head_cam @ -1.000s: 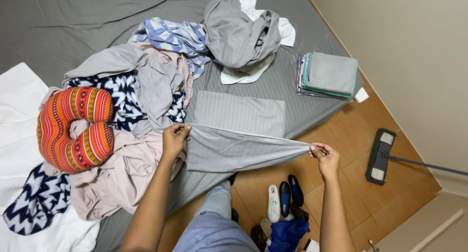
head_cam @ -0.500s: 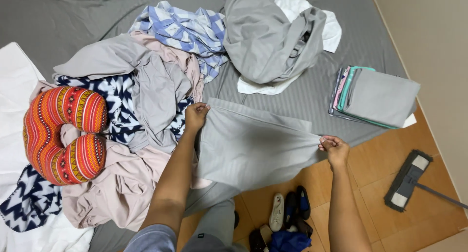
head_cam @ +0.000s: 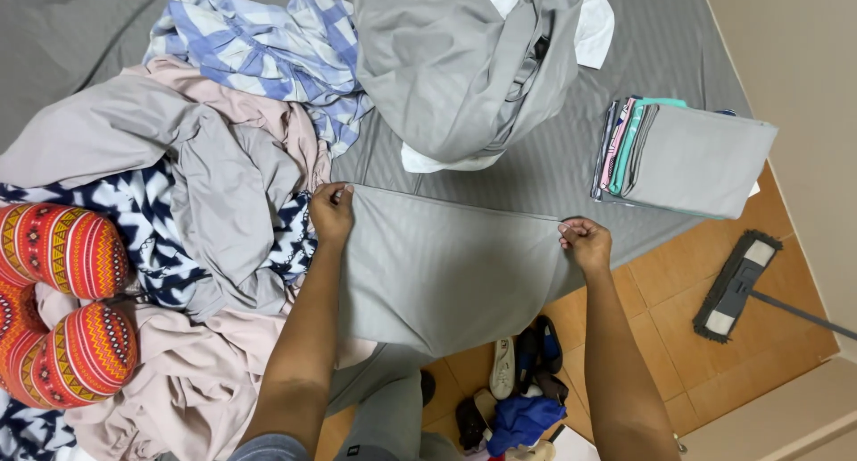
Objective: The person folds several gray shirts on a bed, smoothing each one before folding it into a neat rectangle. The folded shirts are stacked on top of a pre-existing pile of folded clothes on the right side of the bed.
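A grey cloth (head_cam: 446, 265) is stretched flat between my two hands above the near edge of the grey bed (head_cam: 553, 171). My left hand (head_cam: 331, 213) pinches its upper left corner, next to the laundry heap. My right hand (head_cam: 586, 242) pinches the upper right corner, near the bed's edge. The cloth's lower part hangs down over my legs. A stack of folded clothes (head_cam: 683, 157), grey on top with teal and pink edges, lies on the bed to the right of my right hand.
A heap of unfolded laundry (head_cam: 214, 157) covers the left: beige, grey, blue-checked and black-and-white pieces. A red patterned neck pillow (head_cam: 62, 300) lies far left. A crumpled grey garment (head_cam: 464, 68) lies at the top. Shoes (head_cam: 522, 358) and a flat mop (head_cam: 736, 287) are on the wooden floor.
My hands have lifted and pulled the grey cloth wider and flatter. The view has moved closer to the bed and shifted left, so the folded stack now sits nearer.
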